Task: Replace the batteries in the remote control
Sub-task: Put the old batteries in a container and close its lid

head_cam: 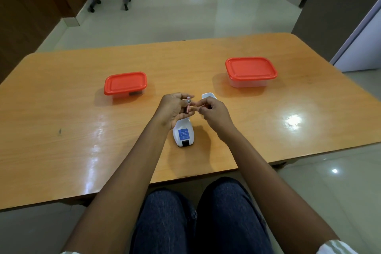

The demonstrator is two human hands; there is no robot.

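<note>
A white remote control (pixel 184 134) lies face down near the table's front edge, with a blue label on its back; its far end is hidden under my hands. My left hand (pixel 172 109) holds a small red battery (pixel 188 105) upright above the remote. My right hand (pixel 213 112) is level with it, fingers curled, pinching something small next to the battery; a second battery there is not clear. A white battery cover (pixel 207 95) rests on the table just beyond my right hand.
Two clear plastic boxes with red lids stand on the orange wooden table (pixel 72 113): a smaller box (pixel 125 84) at the left and a larger box (pixel 250 71) at the right. My knees are under the front edge.
</note>
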